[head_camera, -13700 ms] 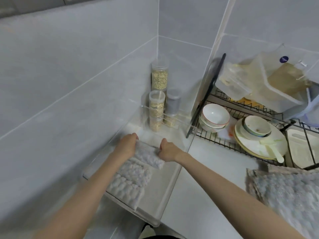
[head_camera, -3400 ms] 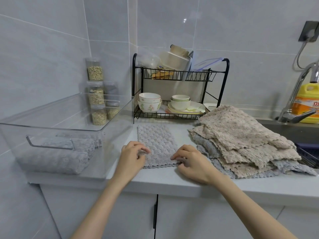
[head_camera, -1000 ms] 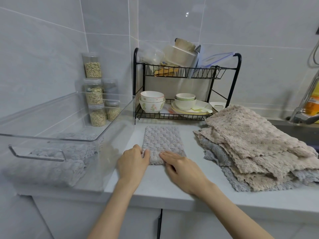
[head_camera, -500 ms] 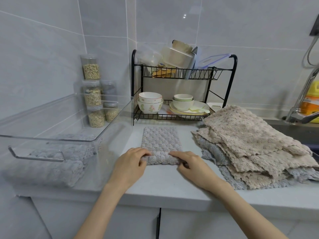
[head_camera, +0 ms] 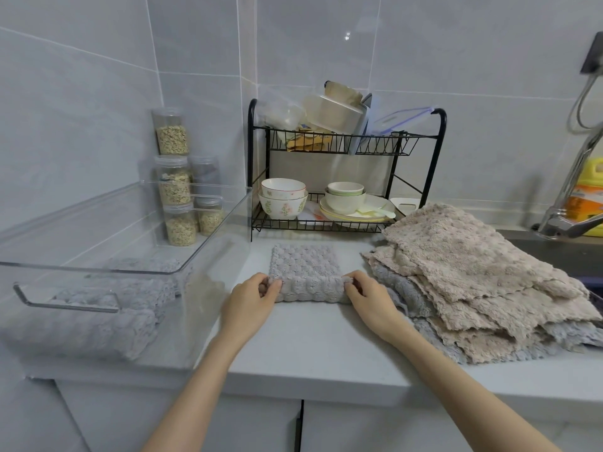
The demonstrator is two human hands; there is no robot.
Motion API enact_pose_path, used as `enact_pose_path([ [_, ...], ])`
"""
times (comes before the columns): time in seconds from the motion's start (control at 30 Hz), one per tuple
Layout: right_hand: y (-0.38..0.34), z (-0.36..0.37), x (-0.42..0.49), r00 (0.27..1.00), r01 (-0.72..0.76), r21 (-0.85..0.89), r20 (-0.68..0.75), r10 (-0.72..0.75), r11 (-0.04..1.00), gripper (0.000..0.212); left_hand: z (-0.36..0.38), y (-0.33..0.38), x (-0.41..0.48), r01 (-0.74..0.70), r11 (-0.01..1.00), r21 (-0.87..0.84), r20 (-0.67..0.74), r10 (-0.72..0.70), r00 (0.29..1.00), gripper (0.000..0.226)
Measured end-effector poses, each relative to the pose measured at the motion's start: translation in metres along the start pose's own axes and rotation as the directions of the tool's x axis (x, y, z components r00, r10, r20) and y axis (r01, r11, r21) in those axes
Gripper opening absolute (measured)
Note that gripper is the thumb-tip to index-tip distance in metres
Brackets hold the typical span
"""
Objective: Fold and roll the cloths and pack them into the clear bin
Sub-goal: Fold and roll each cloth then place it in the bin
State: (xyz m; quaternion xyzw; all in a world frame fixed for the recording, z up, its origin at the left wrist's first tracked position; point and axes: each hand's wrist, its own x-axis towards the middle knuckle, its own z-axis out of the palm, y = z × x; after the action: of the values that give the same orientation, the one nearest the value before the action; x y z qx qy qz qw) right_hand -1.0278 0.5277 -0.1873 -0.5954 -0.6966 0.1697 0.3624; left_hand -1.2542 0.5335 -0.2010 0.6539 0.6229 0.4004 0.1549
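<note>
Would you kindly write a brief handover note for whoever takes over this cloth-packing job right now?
The left hand and right hand each pinch an end of the half-rolled grey textured cloth on the white counter.
Done: rolled grey cloths lie in the clear plastic bin to the left.
To do: finish this roll, pack it, then fold and roll the pile of beige and grey cloths on the right.

A black dish rack (head_camera: 250, 164) holding bowls (head_camera: 283, 200) stood at the desk's (head_camera: 313, 340) back edge, grain jars (head_camera: 174, 187) in its back-left corner.
</note>
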Motion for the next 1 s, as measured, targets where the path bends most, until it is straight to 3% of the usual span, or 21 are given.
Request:
enact_pose_path([
  [0.23, -0.005, 0.019, 0.017, 0.976, -0.162, -0.111, -0.165, 0.142, 0.981, 0.013, 0.009, 0.011, 0.013, 0.14, 0.978, 0.154, -0.079, -0.129, 0.988, 0.034],
  [0.43, -0.007, 0.02, 0.02, 0.961, -0.181, -0.097, -0.229, 0.155, 0.979, 0.014, 0.014, 0.014, 0.014, 0.183, 0.961, 0.209, -0.142, -0.155, 0.978, 0.031],
  [0.5, -0.007, 0.02, 0.019, 0.949, -0.12, -0.183, -0.31, 0.059, 0.976, 0.014, 0.014, 0.014, 0.015, 0.192, 0.958, 0.212, -0.142, -0.164, 0.976, 0.03],
  [0.6, -0.01, 0.024, 0.013, 0.882, 0.178, -0.278, -0.38, -0.278, 0.944, 0.01, 0.014, 0.014, 0.015, 0.203, 0.956, 0.21, -0.138, -0.176, 0.975, 0.033],
  [0.67, -0.016, 0.03, 0.008, 0.825, 0.4, -0.315, -0.285, -0.488, 0.861, 0.022, 0.013, 0.016, 0.015, 0.201, 0.957, 0.209, -0.139, -0.174, 0.975, 0.034],
  [0.73, -0.021, 0.036, 0.006, 0.8, 0.523, -0.351, -0.112, -0.59, 0.776, 0.035, 0.012, 0.017, 0.015, 0.206, 0.955, 0.213, -0.141, -0.178, 0.974, 0.034],
  [0.83, -0.023, 0.041, 0.006, 0.84, 0.527, -0.387, 0.104, -0.532, 0.757, 0.042, 0.013, 0.016, 0.015, 0.211, 0.954, 0.213, -0.138, -0.184, 0.973, 0.033],
  [1.0, -0.023, 0.037, 0.002, 0.884, 0.458, -0.399, 0.115, -0.452, 0.795, 0.044, 0.014, 0.016, 0.014, 0.187, 0.949, 0.252, -0.154, -0.151, 0.976, 0.033],
])
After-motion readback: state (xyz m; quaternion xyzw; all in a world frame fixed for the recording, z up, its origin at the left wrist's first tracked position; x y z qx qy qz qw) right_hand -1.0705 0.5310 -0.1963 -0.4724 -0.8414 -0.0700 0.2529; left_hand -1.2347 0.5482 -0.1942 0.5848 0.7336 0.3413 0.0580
